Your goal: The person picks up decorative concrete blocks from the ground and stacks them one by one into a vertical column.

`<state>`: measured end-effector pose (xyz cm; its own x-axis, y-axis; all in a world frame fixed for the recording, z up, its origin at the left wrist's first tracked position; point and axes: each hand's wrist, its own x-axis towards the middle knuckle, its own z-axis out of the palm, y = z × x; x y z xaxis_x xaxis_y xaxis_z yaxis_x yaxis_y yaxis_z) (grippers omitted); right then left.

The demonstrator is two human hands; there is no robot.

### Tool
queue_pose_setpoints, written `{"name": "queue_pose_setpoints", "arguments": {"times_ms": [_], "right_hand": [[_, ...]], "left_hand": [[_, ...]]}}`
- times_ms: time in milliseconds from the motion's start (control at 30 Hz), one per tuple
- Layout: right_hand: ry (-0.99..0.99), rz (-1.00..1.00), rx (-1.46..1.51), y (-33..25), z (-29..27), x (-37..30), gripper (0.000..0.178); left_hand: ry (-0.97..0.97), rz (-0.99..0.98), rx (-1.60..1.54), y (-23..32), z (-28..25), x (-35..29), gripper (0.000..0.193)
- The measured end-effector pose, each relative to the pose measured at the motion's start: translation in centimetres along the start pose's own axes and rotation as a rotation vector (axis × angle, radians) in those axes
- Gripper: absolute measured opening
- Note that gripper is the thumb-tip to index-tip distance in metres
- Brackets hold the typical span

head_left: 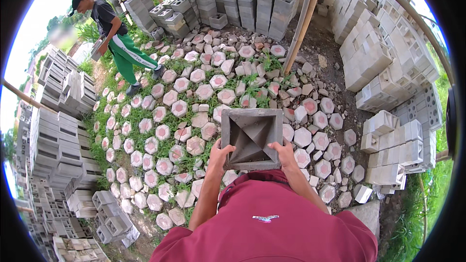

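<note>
A square grey concrete vent block (252, 112) is held up in front of my body, its hollow face with slanting inner webs turned up toward me. My left hand (221, 154) grips its left side near the lower corner, thumb over the rim. On the opposite side my right hand (283, 152) holds the block the same way, thumb hooked over the edge. The fingers of both hands are mostly hidden behind the block.
Hexagonal pavers (204, 91) with grass between them cover the ground. Hollow blocks (238, 7) stand stacked at the back, pale blocks (366, 56) at right, more stacks (58, 140) at left. A bamboo pole (303, 24) rises ahead. Another person (109, 24) walks at far left, carrying a block.
</note>
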<state>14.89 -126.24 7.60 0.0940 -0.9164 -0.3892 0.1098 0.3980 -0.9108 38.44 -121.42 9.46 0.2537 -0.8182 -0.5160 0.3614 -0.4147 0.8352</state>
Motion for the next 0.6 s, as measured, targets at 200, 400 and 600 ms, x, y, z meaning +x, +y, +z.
{"name": "queue_pose_setpoints", "arguments": {"times_ms": [200, 400, 600], "right_hand": [[-0.108, 0.062, 0.083, -2.2, 4.6, 12.2, 0.049], [-0.216, 0.078, 0.071, -8.3, 9.4, 25.2, 0.048], [-0.29, 0.027, -0.006, -12.2, 12.0, 34.8, 0.04]], "left_hand": [[0.097, 0.05, 0.024, 4.8, -0.7, 10.0, 0.045], [0.213, 0.071, -0.058, 10.8, 0.1, 20.4, 0.032], [0.248, 0.096, -0.151, 15.5, 1.8, 28.1, 0.031]]}}
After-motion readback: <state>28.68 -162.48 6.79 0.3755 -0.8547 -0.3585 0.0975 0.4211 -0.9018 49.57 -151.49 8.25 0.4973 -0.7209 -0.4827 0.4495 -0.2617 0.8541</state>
